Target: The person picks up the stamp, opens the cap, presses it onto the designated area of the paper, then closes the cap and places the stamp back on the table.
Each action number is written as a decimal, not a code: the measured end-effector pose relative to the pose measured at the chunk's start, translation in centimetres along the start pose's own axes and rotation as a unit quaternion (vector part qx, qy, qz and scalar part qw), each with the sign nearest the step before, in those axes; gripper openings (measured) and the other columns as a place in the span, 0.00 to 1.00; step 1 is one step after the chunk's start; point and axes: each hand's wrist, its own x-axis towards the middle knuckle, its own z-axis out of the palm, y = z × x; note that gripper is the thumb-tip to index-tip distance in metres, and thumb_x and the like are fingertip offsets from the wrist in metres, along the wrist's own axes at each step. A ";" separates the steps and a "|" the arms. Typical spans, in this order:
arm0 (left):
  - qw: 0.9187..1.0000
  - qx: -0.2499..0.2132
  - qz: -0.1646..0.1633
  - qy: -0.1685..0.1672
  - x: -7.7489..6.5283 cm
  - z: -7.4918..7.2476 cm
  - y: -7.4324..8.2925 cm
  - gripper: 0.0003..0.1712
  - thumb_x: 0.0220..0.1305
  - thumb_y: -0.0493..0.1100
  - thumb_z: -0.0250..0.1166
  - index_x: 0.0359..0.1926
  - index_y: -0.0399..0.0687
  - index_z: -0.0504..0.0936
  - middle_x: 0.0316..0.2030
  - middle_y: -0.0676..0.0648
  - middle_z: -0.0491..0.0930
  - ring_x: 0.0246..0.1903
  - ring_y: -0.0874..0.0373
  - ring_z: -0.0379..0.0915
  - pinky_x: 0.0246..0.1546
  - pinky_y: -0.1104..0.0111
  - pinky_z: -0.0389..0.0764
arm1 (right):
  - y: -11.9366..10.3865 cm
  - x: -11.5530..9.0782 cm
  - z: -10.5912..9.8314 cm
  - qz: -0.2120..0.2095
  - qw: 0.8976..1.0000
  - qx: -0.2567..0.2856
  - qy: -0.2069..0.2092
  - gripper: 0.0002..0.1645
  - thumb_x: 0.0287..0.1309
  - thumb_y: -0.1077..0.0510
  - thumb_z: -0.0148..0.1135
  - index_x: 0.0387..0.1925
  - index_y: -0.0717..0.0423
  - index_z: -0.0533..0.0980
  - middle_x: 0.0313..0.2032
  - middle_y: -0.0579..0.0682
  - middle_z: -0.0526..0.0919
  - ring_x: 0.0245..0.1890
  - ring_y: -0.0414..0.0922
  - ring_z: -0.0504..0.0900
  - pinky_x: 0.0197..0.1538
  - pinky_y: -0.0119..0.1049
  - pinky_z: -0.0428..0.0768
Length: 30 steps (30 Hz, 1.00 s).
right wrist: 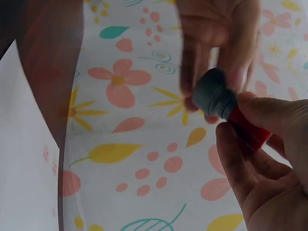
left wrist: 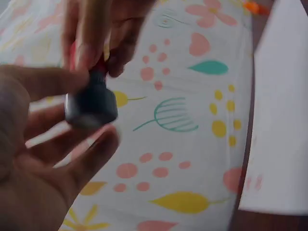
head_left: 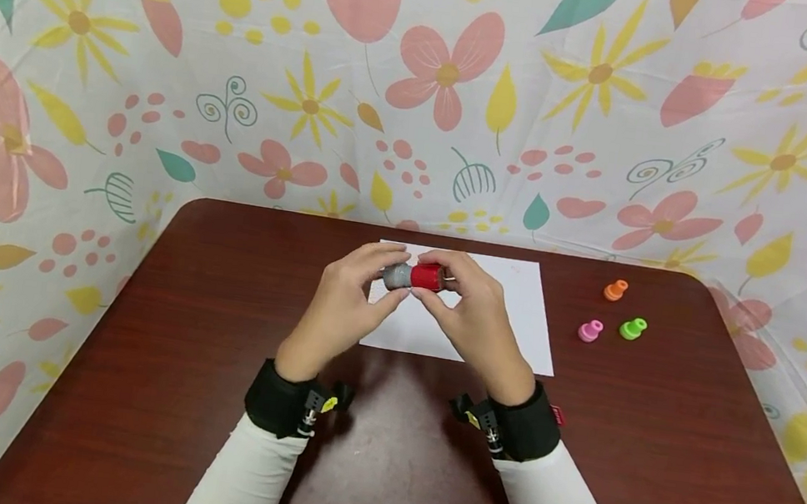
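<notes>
Two hands, L hand [head_left: 343, 295] & R hand [head_left: 484, 312], are meeting nr the ctr of the head view, working on one small grey-and-red pc [head_left: 413, 277]. L hand's fingers & thumb are pinching its grey end; R hand's are gripping its red end, thumb lower & fingers higher in the frame. The pc is pointing approx. sideways, grey to the L, overlapping the upper L part of a white sheet [head_left: 495, 335].

The sheet is lying on the dk brown counter [head_left: 239, 299]; faint red marks [right wrist: 45, 154] are showing on it at lower L of the R wrist view. At R of the head view, well apart from the hands, three small pcs are sitting on the counter: orange pc [head_left: 614, 291] highest, pink pc [head_left: 590, 331] lower L of it, lime pc [head_left: 632, 329] lower R. A floral cloth [head_left: 427, 179] is filling the upper frame. White sleeves [head_left: 243, 476] w/ black wristbands [head_left: 275, 400] are coming up from the bottom edge.
</notes>
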 end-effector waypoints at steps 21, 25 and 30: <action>0.982 0.179 -0.016 0.061 -0.1 0.6 -0.9 0.16 0.55 0.28 0.75 0.47 0.34 0.88 0.45 0.40 0.84 0.48 0.43 0.76 0.47 0.58 0.84 | -0.1 -0.2 0.6 -0.023 0.996 -0.090 -0.010 0.34 0.52 0.57 0.81 0.58 0.64 0.75 0.49 0.57 0.84 0.43 0.49 0.86 0.45 0.44 0.87; 0.983 0.172 -0.048 0.047 -0.2 -0.8 -2.1 0.18 0.55 0.32 0.77 0.48 0.35 0.87 0.45 0.40 0.85 0.48 0.43 0.78 0.46 0.56 0.85 | 0.6 -0.3 -0.2 -0.015 0.995 -0.101 -0.013 0.34 0.53 0.56 0.81 0.58 0.62 0.75 0.49 0.56 0.84 0.46 0.50 0.86 0.48 0.45 0.86; 0.981 0.175 -0.072 0.036 0.0 -3.0 -4.3 0.18 0.54 0.35 0.79 0.46 0.36 0.86 0.43 0.39 0.85 0.46 0.42 0.82 0.50 0.51 0.83 | 2.1 -0.4 -1.8 0.004 0.992 -0.128 -0.024 0.35 0.54 0.56 0.80 0.59 0.60 0.74 0.51 0.57 0.82 0.51 0.52 0.84 0.51 0.47 0.84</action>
